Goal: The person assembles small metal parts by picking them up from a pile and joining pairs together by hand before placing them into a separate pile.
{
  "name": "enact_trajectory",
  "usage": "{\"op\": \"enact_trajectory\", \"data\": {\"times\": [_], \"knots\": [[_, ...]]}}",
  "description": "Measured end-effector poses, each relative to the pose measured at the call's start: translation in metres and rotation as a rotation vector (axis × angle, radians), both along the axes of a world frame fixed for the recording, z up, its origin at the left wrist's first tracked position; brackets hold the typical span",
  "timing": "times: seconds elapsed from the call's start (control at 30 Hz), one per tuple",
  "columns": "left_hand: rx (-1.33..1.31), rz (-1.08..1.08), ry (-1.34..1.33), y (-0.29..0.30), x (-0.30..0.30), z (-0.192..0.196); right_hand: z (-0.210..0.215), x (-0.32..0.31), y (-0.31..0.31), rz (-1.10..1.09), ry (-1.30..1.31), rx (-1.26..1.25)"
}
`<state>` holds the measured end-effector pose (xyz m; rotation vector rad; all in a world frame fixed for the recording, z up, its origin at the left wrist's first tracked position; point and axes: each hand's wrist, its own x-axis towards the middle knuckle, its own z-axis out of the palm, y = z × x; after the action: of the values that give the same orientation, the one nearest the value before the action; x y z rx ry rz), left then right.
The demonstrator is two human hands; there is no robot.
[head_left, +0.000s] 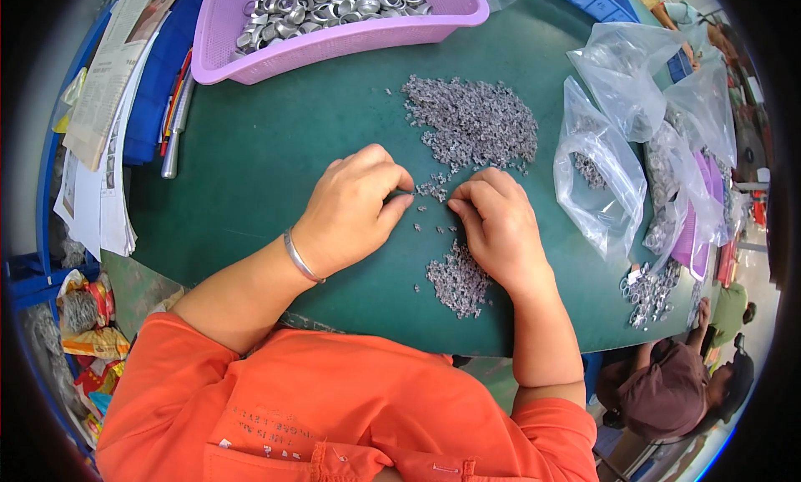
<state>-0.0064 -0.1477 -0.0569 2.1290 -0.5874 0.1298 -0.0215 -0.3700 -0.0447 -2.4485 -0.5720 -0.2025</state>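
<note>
On the green table (250, 165), small grey metal parts are being sorted with both hands near its middle. The left hand (350, 211) is curled, its thumb and forefinger pressed together at the tips, apparently on a single part, though the piece itself is too small to be made out. The right hand (496, 223) is likewise curled, fingertips pinched down among the scattered parts (434, 187) between the two hands. A large heap (476, 123) lies toward the far edge, and a smaller heap (457, 282) sits by the right wrist, toward the near edge. The parts are judged light, stiff and apt to slip or roll, so each is best taken singly between fingertip pads. A pink basket (225, 31) of metal rings stands at the far edge, and clear bags (601, 181) lie at the right.
</note>
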Motion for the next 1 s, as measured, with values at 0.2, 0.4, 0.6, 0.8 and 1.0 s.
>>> {"op": "enact_trajectory", "data": {"times": [0.2,0.4,0.6,0.8,1.0], "knots": [[0.148,-0.024,-0.031,0.001,-0.001,-0.003,0.003,0.004,-0.019,-0.136,0.076,0.161],[0.156,-0.061,-0.004,-0.002,-0.006,0.002,0.005,0.002,-0.026,-0.062,0.110,0.176],[0.132,-0.078,-0.049,-0.008,-0.013,-0.002,0.013,0.000,-0.016,0.123,0.116,0.093],[-0.042,-0.370,0.040,-0.014,-0.028,-0.005,0.016,-0.004,-0.029,0.403,0.404,0.142],[0.130,-0.139,-0.039,-0.011,-0.014,-0.001,0.005,0.004,-0.014,0.194,0.114,0.165]]}}
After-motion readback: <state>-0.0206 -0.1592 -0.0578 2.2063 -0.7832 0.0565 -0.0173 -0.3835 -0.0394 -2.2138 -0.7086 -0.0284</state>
